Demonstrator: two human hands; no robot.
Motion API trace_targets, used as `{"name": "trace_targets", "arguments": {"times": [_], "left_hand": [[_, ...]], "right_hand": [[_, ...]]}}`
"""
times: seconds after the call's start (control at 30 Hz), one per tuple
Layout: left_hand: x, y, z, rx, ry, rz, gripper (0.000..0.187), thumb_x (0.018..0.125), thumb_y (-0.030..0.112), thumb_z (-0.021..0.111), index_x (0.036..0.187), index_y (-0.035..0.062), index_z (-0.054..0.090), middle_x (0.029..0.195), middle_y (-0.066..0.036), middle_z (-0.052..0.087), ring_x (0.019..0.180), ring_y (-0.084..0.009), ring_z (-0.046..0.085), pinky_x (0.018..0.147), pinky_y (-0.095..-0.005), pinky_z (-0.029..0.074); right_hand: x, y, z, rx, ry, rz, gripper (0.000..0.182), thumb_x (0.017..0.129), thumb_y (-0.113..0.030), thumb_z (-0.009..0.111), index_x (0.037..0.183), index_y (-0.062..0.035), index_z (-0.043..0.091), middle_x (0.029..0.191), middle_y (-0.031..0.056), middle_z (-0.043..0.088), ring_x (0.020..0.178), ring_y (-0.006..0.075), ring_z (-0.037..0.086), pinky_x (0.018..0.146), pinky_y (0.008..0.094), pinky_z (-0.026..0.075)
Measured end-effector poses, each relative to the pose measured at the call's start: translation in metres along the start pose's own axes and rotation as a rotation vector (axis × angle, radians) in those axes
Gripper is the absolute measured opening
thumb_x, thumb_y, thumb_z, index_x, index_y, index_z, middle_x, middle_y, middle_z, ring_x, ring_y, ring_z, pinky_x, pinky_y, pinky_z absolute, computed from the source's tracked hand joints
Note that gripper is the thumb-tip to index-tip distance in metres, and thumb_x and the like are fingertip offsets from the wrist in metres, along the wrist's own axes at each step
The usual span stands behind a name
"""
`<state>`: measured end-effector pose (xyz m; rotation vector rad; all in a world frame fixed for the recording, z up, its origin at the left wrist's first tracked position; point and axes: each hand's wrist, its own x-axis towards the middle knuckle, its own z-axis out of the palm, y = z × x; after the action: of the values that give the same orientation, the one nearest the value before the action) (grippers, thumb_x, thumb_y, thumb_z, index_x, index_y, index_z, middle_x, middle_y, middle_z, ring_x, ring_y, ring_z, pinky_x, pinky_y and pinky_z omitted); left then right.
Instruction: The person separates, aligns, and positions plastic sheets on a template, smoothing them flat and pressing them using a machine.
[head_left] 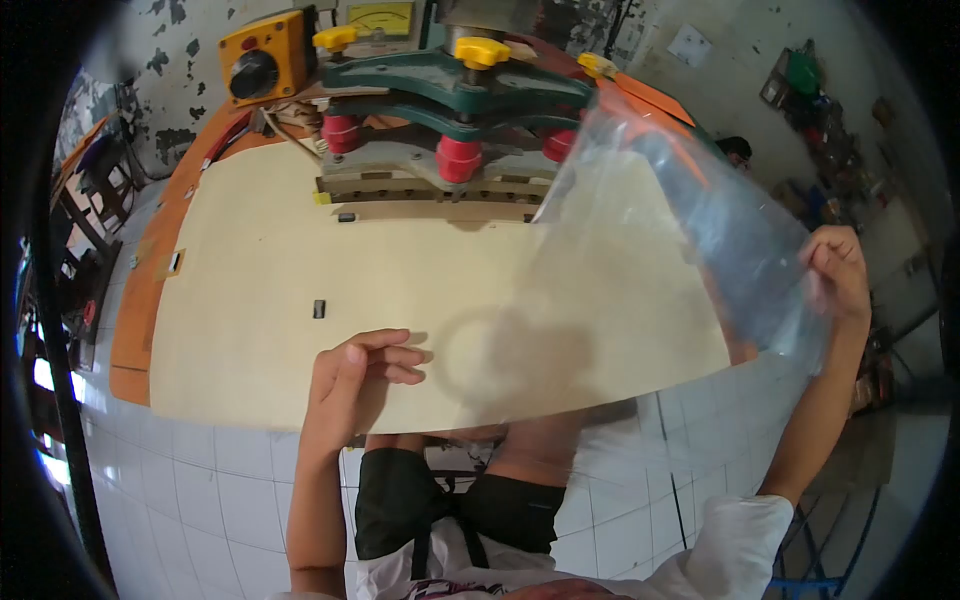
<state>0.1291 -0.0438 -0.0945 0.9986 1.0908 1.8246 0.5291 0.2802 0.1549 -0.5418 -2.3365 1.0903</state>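
A sheet of clear plastic film [740,230] hangs from my right hand [838,268], whose fingers are pinched on its right edge. The film spreads left over the right part of a cream board [240,230] and droops past its front edge. My left hand [365,375] is held over the front of the board, fingers apart and holding nothing. Beyond it, a small dark block [319,309] lies on the board. At the back, a green press head [460,90] with red cylinders [459,158] carries a metal bar [430,190] just above the board.
A yellow control box [265,62] with a black knob stands back left, near a yellow gauge [380,20]. Yellow knobs [482,52] top the press. An orange table edge [140,320] shows left of the board. White floor tiles [230,500] lie below.
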Motion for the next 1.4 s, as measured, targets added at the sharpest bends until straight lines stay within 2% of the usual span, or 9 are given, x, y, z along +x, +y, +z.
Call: {"name": "trace_targets", "arguments": {"times": [0.17, 0.3, 0.37, 0.47, 0.67, 0.93, 1.07, 1.3, 1.4], "left_hand": [[0.001, 0.001, 0.004, 0.108, 0.013, -0.021, 0.055, 0.108, 0.037, 0.041, 0.121, -0.0129, 0.061, 0.105, -0.025, 0.07, 0.091, -0.0275, 0.071, 0.085, -0.0375, 0.057], [0.003, -0.002, 0.004, 0.109, 0.017, -0.029, 0.052, 0.108, 0.034, 0.043, 0.12, -0.0122, 0.062, 0.104, -0.025, 0.071, 0.09, -0.0267, 0.071, 0.084, -0.0372, 0.057], [0.004, -0.002, 0.007, 0.088, 0.043, -0.033, 0.05, 0.108, 0.032, 0.044, 0.118, -0.0128, 0.062, 0.103, -0.025, 0.071, 0.088, -0.0272, 0.07, 0.082, -0.0378, 0.057], [0.005, -0.002, 0.011, 0.048, 0.077, -0.034, 0.048, 0.107, 0.031, 0.047, 0.115, -0.0135, 0.064, 0.1, -0.025, 0.071, 0.085, -0.0289, 0.069, 0.077, -0.039, 0.057], [0.007, -0.008, 0.01, 0.12, 0.118, -0.026, 0.045, 0.106, 0.029, 0.048, 0.112, -0.0123, 0.065, 0.092, -0.022, 0.072, 0.077, -0.0284, 0.071, 0.075, -0.0387, 0.058], [0.005, -0.008, 0.01, 0.167, 0.151, -0.001, 0.044, 0.104, 0.03, 0.054, 0.101, -0.0118, 0.068, 0.086, -0.022, 0.072, 0.073, -0.0286, 0.071, 0.071, -0.0409, 0.06], [0.007, -0.004, 0.013, 0.179, 0.115, -0.024, 0.044, 0.102, 0.035, 0.058, 0.101, -0.008, 0.068, 0.086, -0.024, 0.072, 0.071, -0.0297, 0.071, 0.07, -0.0416, 0.059], [0.004, -0.006, 0.011, 0.139, 0.122, -0.055, 0.041, 0.102, 0.026, 0.056, 0.101, -0.0129, 0.068, 0.087, -0.023, 0.073, 0.076, -0.0282, 0.072, 0.072, -0.0398, 0.06], [0.003, -0.007, 0.008, 0.117, 0.109, -0.073, 0.038, 0.102, 0.023, 0.055, 0.104, -0.0128, 0.069, 0.091, -0.022, 0.073, 0.08, -0.0273, 0.072, 0.077, -0.0375, 0.059]], "right_hand": [[-0.009, 0.05, -0.119, 0.011, 0.081, 0.05, 0.036, 0.094, -0.035, 0.069, 0.09, 0.0005, 0.065, 0.058, -0.0025, 0.055, 0.039, 0.005, 0.044, 0.039, 0.0194, 0.035], [-0.011, 0.091, -0.208, 0.049, 0.238, 0.125, 0.026, 0.099, -0.026, 0.064, 0.104, -0.0012, 0.064, 0.085, -0.0019, 0.06, 0.066, 0.003, 0.054, 0.055, 0.0178, 0.042], [-0.011, 0.135, -0.247, 0.259, 0.656, 0.075, 0.026, 0.1, -0.017, 0.063, 0.12, 0.0003, 0.063, 0.095, 0.0012, 0.061, 0.075, 0.006, 0.057, 0.061, 0.0204, 0.049], [-0.018, 0.243, -0.335, 0.564, 0.725, 0.016, 0.036, 0.099, -0.012, 0.063, 0.132, 0.0014, 0.057, 0.106, 0.0042, 0.064, 0.082, 0.0099, 0.061, 0.069, 0.0233, 0.055], [0.07, 0.34, -0.247, 0.975, 1.169, -0.051, 0.037, 0.105, -0.007, 0.044, 0.14, 0.0054, 0.046, 0.124, 0.0262, 0.058, 0.11, 0.0367, 0.064, 0.093, 0.0462, 0.06], [0.107, 0.444, -0.217, 0.412, 1.097, 0.672, 0.026, 0.098, -0.003, 0.046, 0.122, 0.0028, 0.055, 0.098, 0.0163, 0.071, 0.071, 0.0178, 0.064, 0.064, 0.0316, 0.059], [0.096, 0.48, -0.235, 0.492, 1.036, 0.613, 0.022, 0.097, -0.002, 0.049, 0.115, 0.0054, 0.058, 0.1, 0.0179, 0.07, 0.069, 0.0181, 0.064, 0.061, 0.0292, 0.058], [0.09, 0.365, -0.156, 0.502, 1.65, 0.602, 0.032, 0.097, -0.004, 0.051, 0.12, 0.0181, 0.056, 0.102, 0.0239, 0.068, 0.076, 0.0274, 0.072, 0.077, 0.0374, 0.066], [0.058, 0.367, -0.176, -0.267, 1.356, 0.876, 0.031, 0.096, -0.017, 0.056, 0.11, 0.0092, 0.066, 0.103, 0.0248, 0.07, 0.073, 0.027, 0.073, 0.074, 0.0403, 0.063]]}}
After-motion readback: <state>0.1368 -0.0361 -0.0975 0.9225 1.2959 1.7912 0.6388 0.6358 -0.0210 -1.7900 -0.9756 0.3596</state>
